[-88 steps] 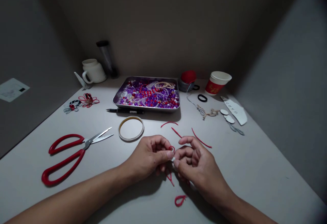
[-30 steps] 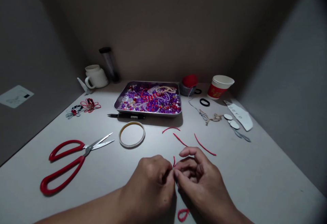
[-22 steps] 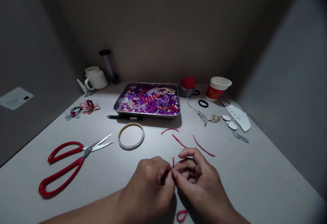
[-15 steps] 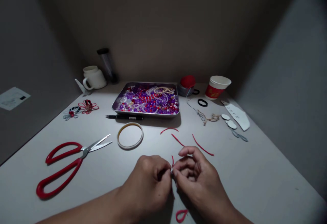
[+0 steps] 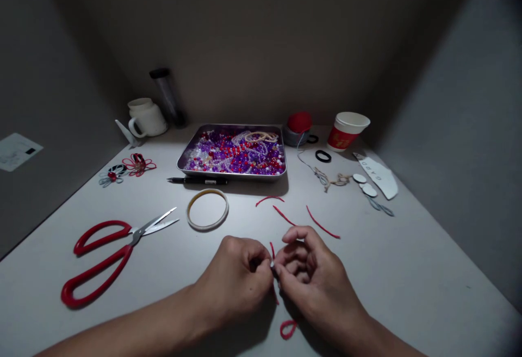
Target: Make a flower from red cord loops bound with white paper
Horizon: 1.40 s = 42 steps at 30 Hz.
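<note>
Fingertips of both hands meet over the near middle of the desk (image 5: 408, 270), pinched together on a short red cord (image 5: 272, 250); its upper end sticks up just above the pinch and a bit of it trails below, between the two palms. The left hand (image 5: 238, 281) lies knuckles up, thumb and forefinger closed on the cord; the right hand (image 5: 312, 278) faces it, forefinger arched high, the other fingers curled under. Both forearms come in from the near edge. A small red loop (image 5: 287, 329) lies on the desk just below the hands, and three loose red cord pieces (image 5: 322, 222) lie just beyond them. Toward the far edge stands a metal tray (image 5: 281, 175) full of purple, red and white beads (image 5: 234, 156) with strings of beads on top. A paper cup (image 5: 346, 131) stands toward the far right corner and a white mug (image 5: 144, 118) toward the far left; what they hold cannot be seen.
</note>
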Each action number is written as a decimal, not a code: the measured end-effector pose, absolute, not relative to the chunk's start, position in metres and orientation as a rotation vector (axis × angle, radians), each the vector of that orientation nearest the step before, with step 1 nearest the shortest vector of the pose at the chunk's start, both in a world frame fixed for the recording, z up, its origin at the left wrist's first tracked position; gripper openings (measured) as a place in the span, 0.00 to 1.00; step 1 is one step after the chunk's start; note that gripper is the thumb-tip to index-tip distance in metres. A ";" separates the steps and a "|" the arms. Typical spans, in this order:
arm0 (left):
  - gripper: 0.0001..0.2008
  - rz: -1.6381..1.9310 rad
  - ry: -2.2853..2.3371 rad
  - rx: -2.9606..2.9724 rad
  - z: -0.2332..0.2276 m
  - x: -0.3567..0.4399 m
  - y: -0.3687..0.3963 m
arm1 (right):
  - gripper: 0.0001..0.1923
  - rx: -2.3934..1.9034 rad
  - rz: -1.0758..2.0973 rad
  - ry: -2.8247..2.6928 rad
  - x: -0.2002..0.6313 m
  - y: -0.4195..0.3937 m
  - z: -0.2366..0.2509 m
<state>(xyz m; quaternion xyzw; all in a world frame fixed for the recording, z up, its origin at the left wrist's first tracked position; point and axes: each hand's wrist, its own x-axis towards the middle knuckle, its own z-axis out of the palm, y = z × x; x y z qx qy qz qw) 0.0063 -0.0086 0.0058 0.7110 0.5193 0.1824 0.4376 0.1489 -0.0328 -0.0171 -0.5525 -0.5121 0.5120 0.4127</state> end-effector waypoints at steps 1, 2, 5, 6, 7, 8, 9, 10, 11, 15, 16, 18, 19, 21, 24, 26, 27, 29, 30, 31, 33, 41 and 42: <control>0.12 0.441 1.277 1.751 0.006 0.006 -0.008 | 0.13 -1.388 1.291 -1.284 0.149 -0.033 -0.017; 0.12 0.423 1.260 1.738 0.007 0.005 -0.008 | 0.14 -1.387 1.295 -1.285 0.149 -0.033 -0.018; 0.11 0.374 1.230 1.716 0.010 0.004 -0.006 | 0.14 -1.364 1.312 -1.315 0.151 -0.034 -0.018; 0.12 0.365 1.227 1.707 0.011 0.004 -0.006 | 0.14 -1.348 1.316 -1.336 0.152 -0.035 -0.017; 0.12 0.361 1.226 1.694 0.012 0.004 -0.005 | 0.14 -1.331 1.315 -1.358 0.152 -0.035 -0.017; 0.12 0.360 1.228 1.684 0.013 0.005 -0.005 | 0.14 -1.316 1.310 -1.381 0.152 -0.036 -0.017; 0.12 0.358 1.231 1.675 0.013 0.005 -0.004 | 0.14 -1.310 1.299 -1.398 0.153 -0.036 -0.016; 0.12 0.360 1.236 1.668 0.013 0.006 -0.005 | 0.13 -1.315 1.285 -1.407 0.153 -0.036 -0.016; 0.12 0.367 1.243 1.663 0.013 0.007 -0.005 | 0.13 -1.325 1.275 -1.409 0.153 -0.036 -0.016; 0.12 0.393 1.237 1.635 0.013 0.007 -0.005 | 0.13 -1.356 1.261 -1.380 0.152 -0.035 -0.017; 0.12 0.391 1.232 1.626 0.012 0.007 -0.005 | 0.13 -1.353 1.267 -1.372 0.152 -0.035 -0.018; 0.12 0.375 1.222 1.612 0.012 0.006 -0.004 | 0.13 -1.346 1.282 -1.356 0.152 -0.035 -0.018; 0.12 0.369 1.221 1.610 0.011 0.005 -0.003 | 0.13 -1.344 1.290 -1.351 0.152 -0.035 -0.019; 0.12 0.358 1.220 1.612 0.011 0.004 -0.003 | 0.13 -1.341 1.298 -1.345 0.152 -0.034 -0.018; 0.11 0.350 1.234 1.595 0.010 0.004 -0.002 | 0.13 -1.353 1.301 -1.326 0.151 -0.033 -0.017; 0.10 0.345 1.247 1.561 0.010 0.005 -0.002 | 0.12 -1.361 1.310 -1.305 0.151 -0.032 -0.017; 0.09 0.347 1.254 1.540 0.010 0.005 -0.002 | 0.12 -1.363 1.316 -1.291 0.151 -0.031 -0.016; 0.09 0.355 1.265 1.503 0.009 0.005 -0.002 | 0.12 -1.361 1.330 -1.266 0.151 -0.031 -0.015; 0.08 0.361 1.269 1.487 0.009 0.005 -0.002 | 0.12 -1.360 1.335 -1.253 0.151 -0.030 -0.015; 0.08 0.368 1.272 1.472 0.009 0.005 -0.002 | 0.12 -1.361 1.337 -1.240 0.151 -0.030 -0.015; 0.08 0.375 1.264 1.449 0.009 0.005 -0.002 | 0.13 -1.365 1.335 -1.217 0.151 -0.030 -0.014; 0.07 0.379 1.277 1.489 0.013 0.005 0.001 | 0.14 -1.354 1.357 -1.162 0.152 -0.028 -0.010; 0.07 0.388 1.291 1.487 0.013 0.004 0.001 | 0.13 -1.349 1.365 -1.145 0.153 -0.028 -0.010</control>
